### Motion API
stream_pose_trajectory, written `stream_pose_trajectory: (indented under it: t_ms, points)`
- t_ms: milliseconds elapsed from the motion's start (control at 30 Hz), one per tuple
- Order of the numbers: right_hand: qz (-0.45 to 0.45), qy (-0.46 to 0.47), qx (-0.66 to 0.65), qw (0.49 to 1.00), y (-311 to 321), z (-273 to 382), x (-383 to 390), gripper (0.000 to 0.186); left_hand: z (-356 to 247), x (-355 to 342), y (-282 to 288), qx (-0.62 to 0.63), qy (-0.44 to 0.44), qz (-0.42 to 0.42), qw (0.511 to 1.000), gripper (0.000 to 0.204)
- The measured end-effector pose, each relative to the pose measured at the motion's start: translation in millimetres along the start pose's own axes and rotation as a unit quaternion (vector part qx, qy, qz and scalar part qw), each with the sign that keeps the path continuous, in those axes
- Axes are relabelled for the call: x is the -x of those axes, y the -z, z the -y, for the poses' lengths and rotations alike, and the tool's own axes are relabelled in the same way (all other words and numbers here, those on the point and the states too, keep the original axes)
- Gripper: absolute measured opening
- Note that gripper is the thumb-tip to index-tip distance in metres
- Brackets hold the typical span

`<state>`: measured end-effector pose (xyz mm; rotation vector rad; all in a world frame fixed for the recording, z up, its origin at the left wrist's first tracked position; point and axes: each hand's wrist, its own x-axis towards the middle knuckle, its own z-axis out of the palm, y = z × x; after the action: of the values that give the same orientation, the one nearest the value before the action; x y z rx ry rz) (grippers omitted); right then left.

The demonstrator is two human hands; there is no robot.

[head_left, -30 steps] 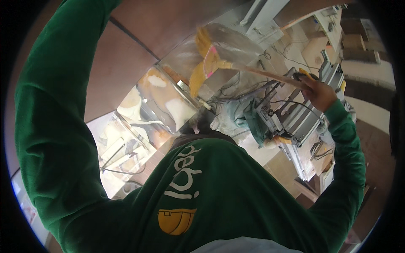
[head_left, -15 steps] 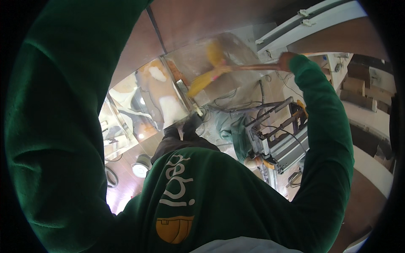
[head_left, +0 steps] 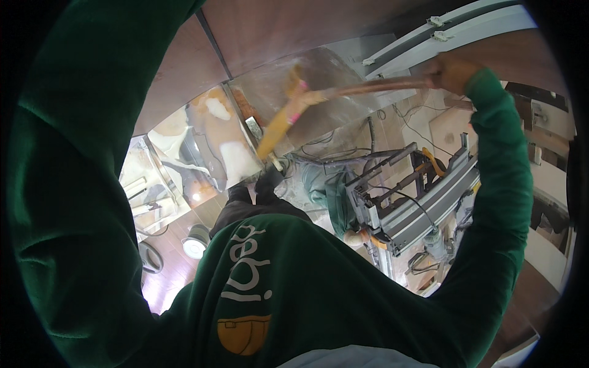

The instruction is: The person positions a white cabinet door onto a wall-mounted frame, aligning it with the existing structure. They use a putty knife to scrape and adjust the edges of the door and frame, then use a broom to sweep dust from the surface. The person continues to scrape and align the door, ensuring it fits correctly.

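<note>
**Hand on a long stick, raised over the workshop floor**

Stick point(head_left: 368, 89) held high at the upper right: the right hand point(head_left: 453, 70) is wrapped tight round its far end, and the shaft runs left from there, blurred, to a yellow-orange head point(head_left: 279, 126) with a spot of pink on it. That head lies against a clear plastic sheet point(head_left: 319, 80) that hangs below the brown ceiling panels point(head_left: 184, 67). The green right sleeve point(head_left: 503, 172) climbs the right side of the view to the hand. The left arm shows only as a broad green sleeve point(head_left: 67, 184) filling the left side; the left hand is out of view. Far below the stick stands a grey metal machine point(head_left: 417, 202) with rails and cables, and a round white lamp point(head_left: 195, 245) lies on the wooden floor to its left. The green sweatshirt point(head_left: 294, 294) fills the bottom.
</note>
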<state>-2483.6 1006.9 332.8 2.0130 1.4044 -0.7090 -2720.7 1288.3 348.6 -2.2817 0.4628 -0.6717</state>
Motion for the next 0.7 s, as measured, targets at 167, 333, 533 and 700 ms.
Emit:
stream_pose_trajectory:
  t_ms: [167, 333, 533, 700]
  points:
    - [0.02, -0.06, -0.198, 0.978, -74.3, 35.1, -72.3, 0.03, 5.1, 2.4, 3.4, 0.002, -0.01, 0.01, 1.0, 0.051]
    - [0.202, -0.019, 0.245, 0.948, -182.6, -92.1, -65.2, 0.027, 3.3, -6.4, 8.0, 0.001, 0.006, -0.004, 1.0, 0.053]
    - [0.166, -0.198, 0.204, 0.944, -105.1, -66.8, 49.0, 0.045, 2.3, -0.2, 11.8, 0.002, -0.001, 0.035, 0.999, 0.054]
    - [0.082, -0.228, 0.182, 0.953, -80.7, -46.1, 140.8, 0.038, -0.3, -6.9, 19.7, 0.016, 0.007, 0.053, 0.998, 0.056]
